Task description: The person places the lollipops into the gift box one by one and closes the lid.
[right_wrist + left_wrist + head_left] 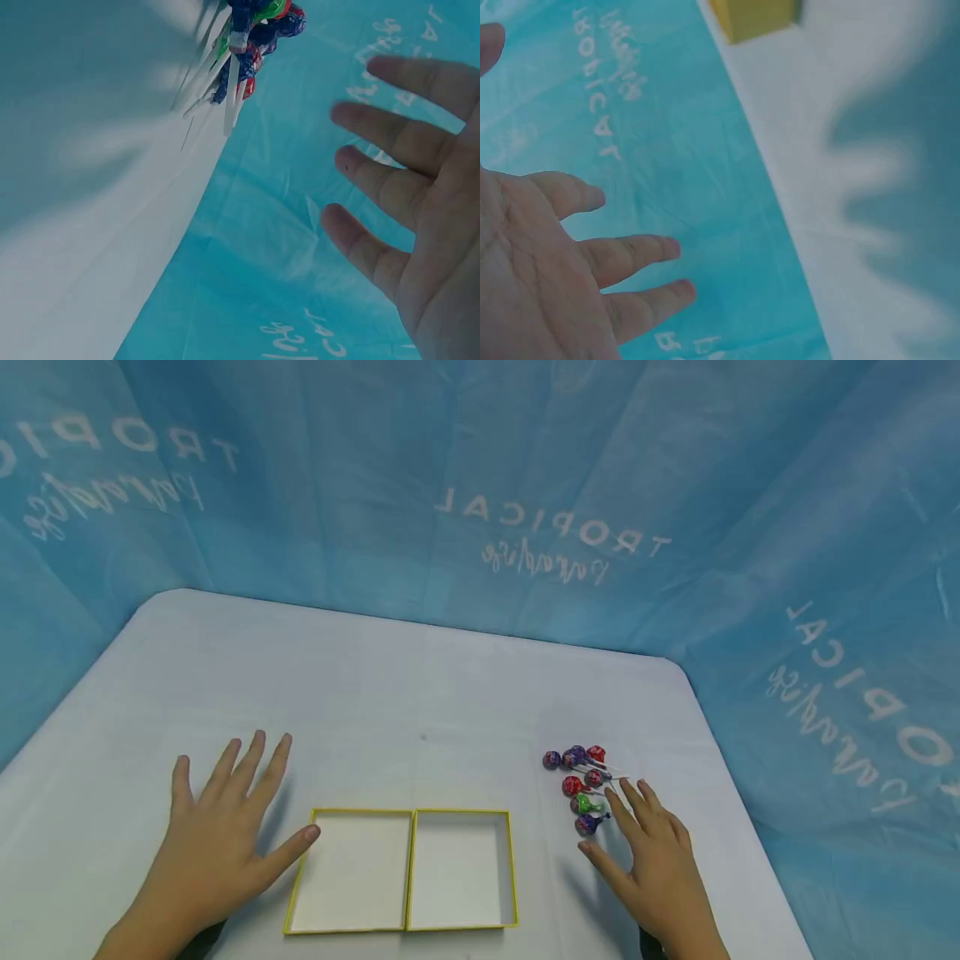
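Observation:
In the head view my left hand (221,835) hovers with spread fingers to the left of a yellow-edged box (411,868), its thumb overlapping the box's left edge. The box lies opened flat, white inside, in two square halves. My right hand (660,860), fingers apart and holding nothing, is just right of a small pile of wrapped lollipops (581,804). Their wrappers are purple, red and green, and the white sticks point mostly right, toward my fingertips. The right wrist view shows the lollipops (255,45) beyond my right hand (420,172). In the left wrist view my left palm (540,255) is bare.
A white table (360,693) with rounded corners carries everything. Blue sheeting (375,485) printed with white lettering hangs behind the table and along its sides. A yellow box corner (757,19) shows at the top of the left wrist view.

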